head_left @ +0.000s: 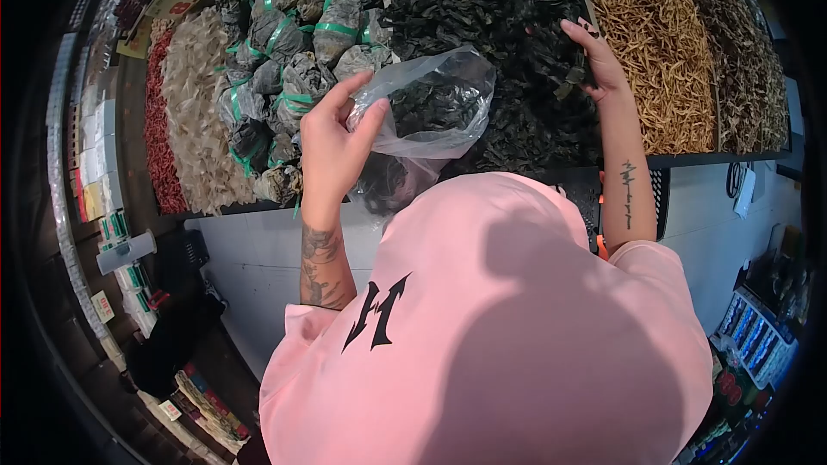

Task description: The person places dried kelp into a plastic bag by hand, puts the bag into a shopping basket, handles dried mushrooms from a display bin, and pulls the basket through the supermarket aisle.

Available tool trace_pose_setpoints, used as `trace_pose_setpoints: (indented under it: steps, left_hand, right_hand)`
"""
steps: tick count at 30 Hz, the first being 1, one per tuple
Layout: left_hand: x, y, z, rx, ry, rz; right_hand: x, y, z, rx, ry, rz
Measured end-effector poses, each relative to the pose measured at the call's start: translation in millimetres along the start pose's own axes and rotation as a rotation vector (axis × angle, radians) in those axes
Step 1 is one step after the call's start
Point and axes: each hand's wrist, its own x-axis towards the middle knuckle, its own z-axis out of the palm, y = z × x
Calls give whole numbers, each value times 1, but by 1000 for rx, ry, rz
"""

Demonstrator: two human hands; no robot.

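My left hand (338,139) is closed on the rim of a clear plastic bag (469,133), with the thumb and fingers at its left edge. The bag's mouth gapes upward, and dark dried leaves show inside. My right hand (608,73) is at the right side of a large heap of dark dried leaves (508,0), perhaps seaweed. Its thumb and index finger curve around some of these leaves; the other fingers are mostly hidden. The bag hangs over the front of the heap, left of centre.
Left of the heap lie grey bundles tied with green bands (336,26), pale dried flakes (202,112) and red dried pieces (162,120). Golden dried strands (659,52) and brownish dried pieces (749,69) fill the right. Packaged goods (758,336) stand lower right.
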Motion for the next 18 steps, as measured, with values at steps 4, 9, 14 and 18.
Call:
trace_pose_setpoints:
  steps: [4,9,14,18]
  left_hand:
    - [4,6,-5,73,30,-92]
    - [10,15,4,152,110,29]
    - [13,21,9,138,146,101]
    - [12,31,3,192,207,129]
  right_hand:
    - [-11,3,24,-144,-306,53]
    - [2,40,55,-419,-457,187]
    - [11,31,122,-801,-640,172]
    - [22,21,163,-1123,-727,-99]
